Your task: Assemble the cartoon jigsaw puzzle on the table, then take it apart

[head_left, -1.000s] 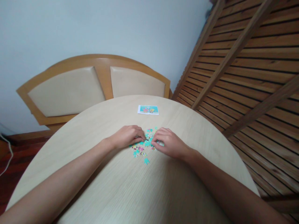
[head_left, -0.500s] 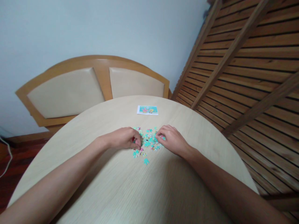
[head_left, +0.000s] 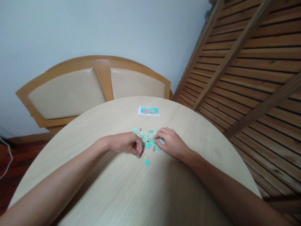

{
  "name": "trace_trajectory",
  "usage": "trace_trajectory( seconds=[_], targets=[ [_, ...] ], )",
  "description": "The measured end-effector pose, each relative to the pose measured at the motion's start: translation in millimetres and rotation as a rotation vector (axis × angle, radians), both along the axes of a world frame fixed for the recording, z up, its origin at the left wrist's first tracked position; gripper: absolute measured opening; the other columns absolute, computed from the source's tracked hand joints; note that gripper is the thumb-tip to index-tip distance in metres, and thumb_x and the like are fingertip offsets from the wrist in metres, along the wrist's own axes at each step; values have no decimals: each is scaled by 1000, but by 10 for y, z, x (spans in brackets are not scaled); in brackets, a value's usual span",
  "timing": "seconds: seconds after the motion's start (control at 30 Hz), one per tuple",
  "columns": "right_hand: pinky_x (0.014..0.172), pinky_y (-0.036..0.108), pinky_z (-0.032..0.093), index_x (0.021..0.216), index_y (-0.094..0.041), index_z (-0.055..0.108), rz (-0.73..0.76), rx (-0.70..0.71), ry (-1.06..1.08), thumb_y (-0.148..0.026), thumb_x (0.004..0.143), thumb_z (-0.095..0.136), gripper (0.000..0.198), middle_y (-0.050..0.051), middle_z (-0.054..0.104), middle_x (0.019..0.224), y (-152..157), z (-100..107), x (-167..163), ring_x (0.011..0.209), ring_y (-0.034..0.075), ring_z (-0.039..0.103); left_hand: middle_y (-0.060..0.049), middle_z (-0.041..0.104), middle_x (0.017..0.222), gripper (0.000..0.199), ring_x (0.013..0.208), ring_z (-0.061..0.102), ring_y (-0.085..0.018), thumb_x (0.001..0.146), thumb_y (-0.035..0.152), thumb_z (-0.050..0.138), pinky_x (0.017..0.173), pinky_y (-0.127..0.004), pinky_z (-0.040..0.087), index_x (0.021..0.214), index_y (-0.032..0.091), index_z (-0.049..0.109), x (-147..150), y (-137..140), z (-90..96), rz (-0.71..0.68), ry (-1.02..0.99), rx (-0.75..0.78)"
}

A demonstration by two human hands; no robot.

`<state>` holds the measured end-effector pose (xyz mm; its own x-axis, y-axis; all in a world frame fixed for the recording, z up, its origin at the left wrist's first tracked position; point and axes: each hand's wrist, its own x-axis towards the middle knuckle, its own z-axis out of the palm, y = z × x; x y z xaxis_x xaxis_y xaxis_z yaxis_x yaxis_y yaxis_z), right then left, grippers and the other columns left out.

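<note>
A loose heap of small jigsaw puzzle pieces (head_left: 148,143), mostly turquoise with some yellow and pink, lies in the middle of the round table. My left hand (head_left: 128,143) is at the heap's left side, fingers curled down and thumb and fingertips drawn together low over the pieces. A reddish patch shows inside its curl, too small to name. From the right, my right hand (head_left: 171,142) reaches over the heap, thumb and forefinger pinched at the pieces. What sits between those fingertips is hidden. One turquoise puzzle piece (head_left: 147,162) lies apart, nearer to me.
A picture card (head_left: 149,111) with cartoon figures on turquoise lies beyond the heap on the pale wooden table (head_left: 113,185). Behind the table stands a padded wooden headboard (head_left: 101,62) against the wall. Slatted wood panelling (head_left: 249,78) rises on the right.
My left hand has shifted slightly toward me, covering pieces at the heap's lower left. My right hand's fingertips have moved a little to the left over the heap.
</note>
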<state>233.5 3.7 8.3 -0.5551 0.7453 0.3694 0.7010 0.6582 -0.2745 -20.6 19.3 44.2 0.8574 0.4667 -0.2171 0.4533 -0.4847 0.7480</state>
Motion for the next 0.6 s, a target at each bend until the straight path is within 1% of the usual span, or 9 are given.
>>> trace_trajectory(
  seconds=[0.23,0.3,0.4,0.5,0.6],
  targets=[
    [85,34,39,94,-20,71,128,-7,-20,-24,92,66,7,5,70,96,-97,-5,-110,96,21,61,-1,70,75,19,65,54,-10,88,35,71,60,-20,39,86,16,75,-28,53,-53,41,-83,-104],
    [86,34,38,94,-20,71,176,-21,3,-27,92,67,8,4,70,94,-141,-11,-150,96,20,61,0,66,72,23,62,50,-9,89,37,70,58,-20,36,86,15,73,-15,55,-61,47,-105,-121],
    [85,34,38,94,-21,72,236,-52,55,-32,91,68,11,3,71,93,-187,-24,-200,95,20,62,3,56,65,26,58,43,-8,90,40,67,54,-20,32,87,14,71,18,49,-69,87,-139,-116],
    [83,33,38,91,-21,71,239,-54,109,-34,92,68,14,3,72,93,-191,-46,-228,93,20,63,4,50,62,29,56,40,-8,90,43,66,52,-20,29,87,14,68,52,46,-92,165,-184,-83],
    [83,33,39,88,-21,71,196,-29,140,-30,94,65,13,3,73,91,-163,-64,-220,90,19,63,4,51,63,29,56,41,-8,89,42,66,52,-20,30,87,13,67,63,60,-117,206,-225,-76]
  ],
)
